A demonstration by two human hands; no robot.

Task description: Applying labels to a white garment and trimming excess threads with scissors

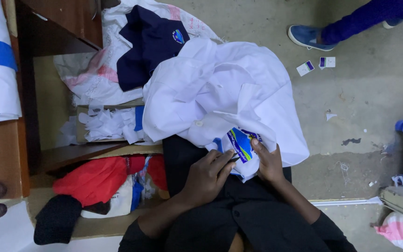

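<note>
2 hands (239,168) pinch badge (240,143) between fingers (222,158).

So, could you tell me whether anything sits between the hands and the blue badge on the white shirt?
Nothing visible does: the left hand and right hand already touch the blue badge on the white shirt.

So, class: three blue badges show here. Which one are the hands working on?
The badge on the white shirt in the lap, under both hands; the other two lie loose on the floor by a shoe.
</note>
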